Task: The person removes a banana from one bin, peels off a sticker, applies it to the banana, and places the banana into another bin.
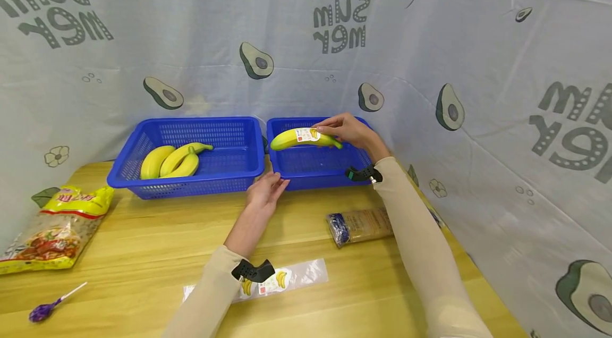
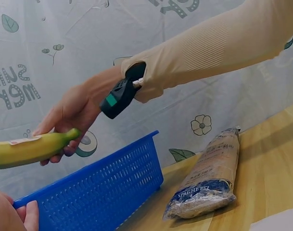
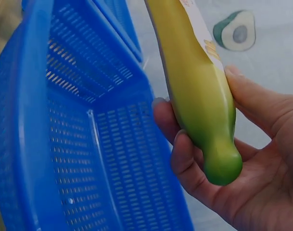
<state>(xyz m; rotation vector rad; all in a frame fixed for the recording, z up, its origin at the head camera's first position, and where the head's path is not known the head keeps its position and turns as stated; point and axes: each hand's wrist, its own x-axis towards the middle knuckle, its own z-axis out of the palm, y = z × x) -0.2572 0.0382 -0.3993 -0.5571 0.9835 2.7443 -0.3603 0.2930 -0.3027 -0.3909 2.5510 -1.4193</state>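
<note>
A yellow banana [image 1: 287,139] with green ends and a white sticker is held by my right hand [image 1: 348,128] above the right blue basket [image 1: 315,183]. In the right wrist view, thumb and fingers grip the banana [image 3: 199,91] near its stem end, with the basket [image 3: 122,159] beneath. My left hand [image 1: 264,189] holds the front rim of that basket at its left corner. The left wrist view shows fingers [image 2: 31,214] curled over the basket's rim [image 2: 88,168]. In the left blue basket [image 1: 191,187] lie several bananas [image 1: 179,157].
A strip of banana stickers [image 1: 301,274] lies under my left forearm. Near my right forearm is a spaghetti packet [image 1: 363,225]. A yellow-topped food bag [image 1: 62,226] and a purple lollipop [image 1: 43,311] are at left. Printed cloth [image 1: 296,93] hangs behind the baskets.
</note>
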